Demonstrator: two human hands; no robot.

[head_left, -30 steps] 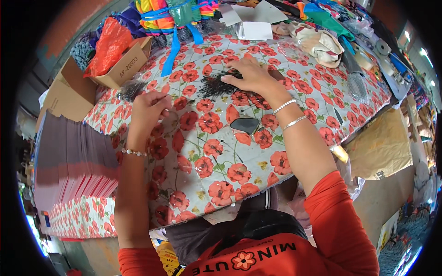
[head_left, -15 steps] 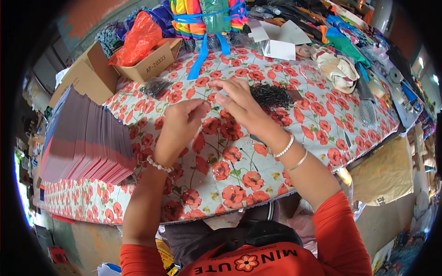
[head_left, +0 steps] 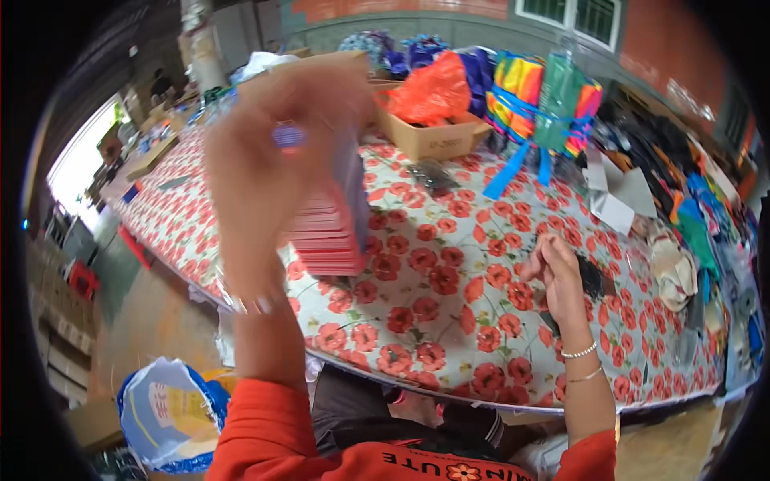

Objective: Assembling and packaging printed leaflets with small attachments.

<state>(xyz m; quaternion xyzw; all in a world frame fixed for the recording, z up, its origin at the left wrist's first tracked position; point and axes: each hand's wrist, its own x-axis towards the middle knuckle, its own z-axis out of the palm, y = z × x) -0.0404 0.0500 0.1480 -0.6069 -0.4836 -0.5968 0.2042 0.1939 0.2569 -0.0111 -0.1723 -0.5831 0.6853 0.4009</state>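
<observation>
Left hand (head_left: 285, 140), blurred, grip unclear, partly hides the pink-edged stack (head_left: 327, 242); right hand (head_left: 557, 276), fingers loosely parted, beside black pile (head_left: 592, 277).

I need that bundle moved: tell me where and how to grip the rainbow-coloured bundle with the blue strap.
Grip the rainbow-coloured bundle by both sides at its middle, coming from the near side. It appears to stand upright, and the blue strap runs around its middle, so the hold is probably firmest there. Avoid the strap's loose ends, which trail from the front and might slip.
</observation>
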